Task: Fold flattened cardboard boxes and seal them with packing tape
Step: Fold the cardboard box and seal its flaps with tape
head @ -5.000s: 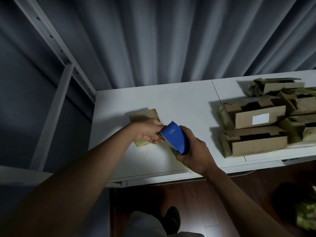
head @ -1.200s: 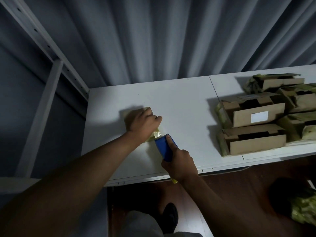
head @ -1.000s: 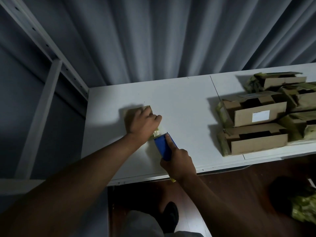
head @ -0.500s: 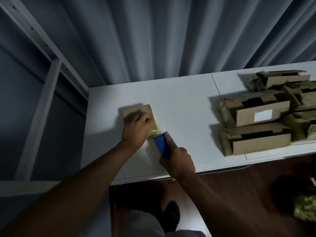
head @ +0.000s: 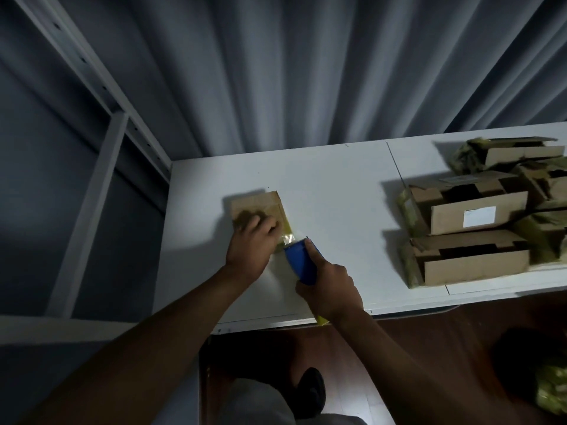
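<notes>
A small brown cardboard box (head: pixel 257 205) lies on the white table (head: pixel 331 191), with a strip of yellowish tape (head: pixel 287 223) along its right edge. My left hand (head: pixel 253 243) presses down on the box's near part, fingers spread over it. My right hand (head: pixel 329 291) grips a blue tape dispenser (head: pixel 299 262), index finger laid along its top. The dispenser's front edge sits at the box's near right corner, where a shiny bit of tape shows.
A stack of folded, taped cardboard boxes (head: pixel 478 237) fills the table's right side. A grey metal shelf frame (head: pixel 101 167) stands to the left, a grey curtain behind. The table's front edge (head: pixel 337 317) is just past my right wrist; dark wood floor lies below.
My left hand slid back toward me along the box, uncovering its far part. The dispenser stayed at the box's near right corner in my right hand.
</notes>
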